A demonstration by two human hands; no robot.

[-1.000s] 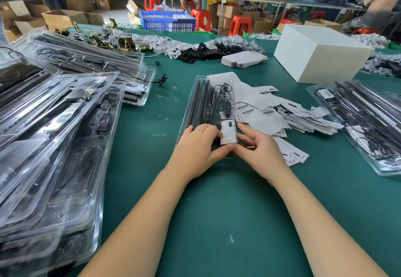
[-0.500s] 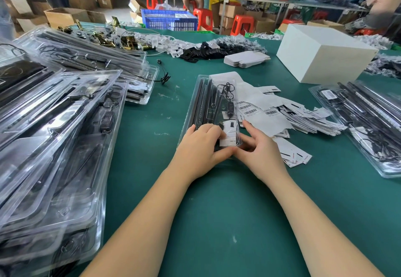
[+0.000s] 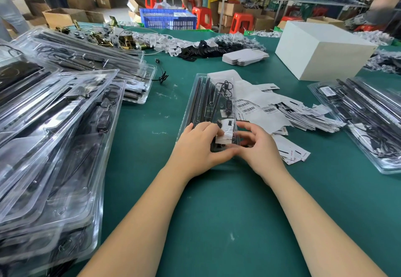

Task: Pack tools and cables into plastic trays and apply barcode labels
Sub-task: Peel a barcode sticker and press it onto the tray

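On the green counter [image 3: 217, 200] a clear tray [image 3: 196, 94] lies lengthwise in front of the person, with black rods and a coiled cable [image 3: 226, 85] inside. The left hand [image 3: 195, 144] rests on the near end of the tray, its fingers pressing a white label [image 3: 225, 133]. The right hand [image 3: 258, 144] is at the tray's right near corner, fingers curled round the edge. Loose barcode labels [image 3: 271, 112] are spread just right of the tray. Filled trays [image 3: 54, 135] are stacked at the left.
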